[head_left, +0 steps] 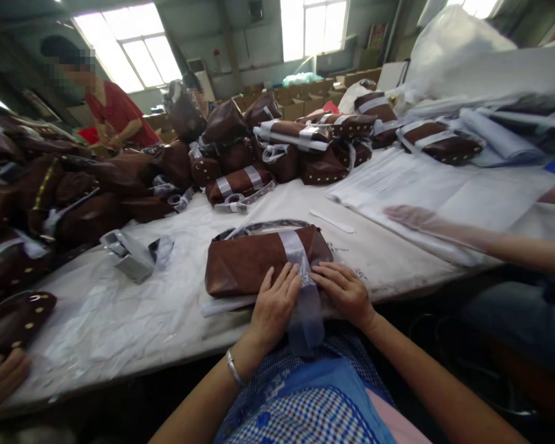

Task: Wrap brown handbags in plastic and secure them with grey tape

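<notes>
White-covered table (388, 258): brown, oblong leather-look handbag (247, 262) is lying at frame centre; translucent plastic strip (308, 311) is crossing it, lower end hanging, seemingly unfastened; left hand (275, 303) and right hand (346, 295) are touching strip, grip indiscernible.

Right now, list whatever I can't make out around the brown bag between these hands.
All in the head view:
- Brown bag: its underside and contents, hidden by its own outer sides.
- Clear strip: the part under the left hand, covered by the fingers.
- Writing on the table: too small and blurred to read.
- Co-worker's hand: cut off by the left edge.
</notes>
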The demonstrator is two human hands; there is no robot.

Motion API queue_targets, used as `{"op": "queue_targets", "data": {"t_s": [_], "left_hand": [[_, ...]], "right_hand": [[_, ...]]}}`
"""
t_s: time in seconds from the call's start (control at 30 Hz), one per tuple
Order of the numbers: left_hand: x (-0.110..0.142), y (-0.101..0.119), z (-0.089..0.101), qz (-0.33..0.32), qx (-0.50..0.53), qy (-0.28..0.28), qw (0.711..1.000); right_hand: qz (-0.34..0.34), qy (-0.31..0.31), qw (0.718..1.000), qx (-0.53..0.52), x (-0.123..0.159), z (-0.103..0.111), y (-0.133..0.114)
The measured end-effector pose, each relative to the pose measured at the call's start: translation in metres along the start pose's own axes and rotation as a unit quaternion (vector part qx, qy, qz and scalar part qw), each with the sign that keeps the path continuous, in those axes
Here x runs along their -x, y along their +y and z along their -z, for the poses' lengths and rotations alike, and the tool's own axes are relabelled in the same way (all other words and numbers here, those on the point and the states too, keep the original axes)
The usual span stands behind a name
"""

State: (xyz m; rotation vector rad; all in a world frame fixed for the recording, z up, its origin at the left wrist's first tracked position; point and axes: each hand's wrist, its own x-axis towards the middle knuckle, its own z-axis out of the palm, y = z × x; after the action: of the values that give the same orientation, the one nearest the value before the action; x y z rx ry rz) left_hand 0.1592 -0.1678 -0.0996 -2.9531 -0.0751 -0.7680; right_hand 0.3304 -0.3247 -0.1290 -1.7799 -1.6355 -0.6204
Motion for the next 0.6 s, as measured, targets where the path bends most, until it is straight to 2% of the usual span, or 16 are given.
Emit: {"op": "queue_targets", "data": {"t_s": [0.23,0.37,0.43,0.53,0.6], "left_hand": [[0.009,-0.002,-0.007,-0.022,-0.017,0.032,0.999],[0.007,-0.002,-0.007,-0.02,-0.014,0.051,0.998],[0.007,-0.003,-0.008,-0.022,-0.012,0.058,0.998],[0.007,-0.003,-0.01,-0.028,-0.02,0.068,0.997],[0.007,-0.002,-0.012,-0.028,-0.029,0.077,0.996]], "right_hand": [[0.005,-0.026,1.0,-0.003,0.004,0.002,0.001],[0.003,-0.011,1.0,-0.015,0.0,0.01,-0.007],[-0.004,0.004,0.998,-0.058,-0.013,0.016,-0.009],[-0.034,0.019,0.991,-0.127,-0.049,0.022,-0.004],[-0.061,-0.022,0.987,-0.146,-0.081,0.019,0.007]]}}
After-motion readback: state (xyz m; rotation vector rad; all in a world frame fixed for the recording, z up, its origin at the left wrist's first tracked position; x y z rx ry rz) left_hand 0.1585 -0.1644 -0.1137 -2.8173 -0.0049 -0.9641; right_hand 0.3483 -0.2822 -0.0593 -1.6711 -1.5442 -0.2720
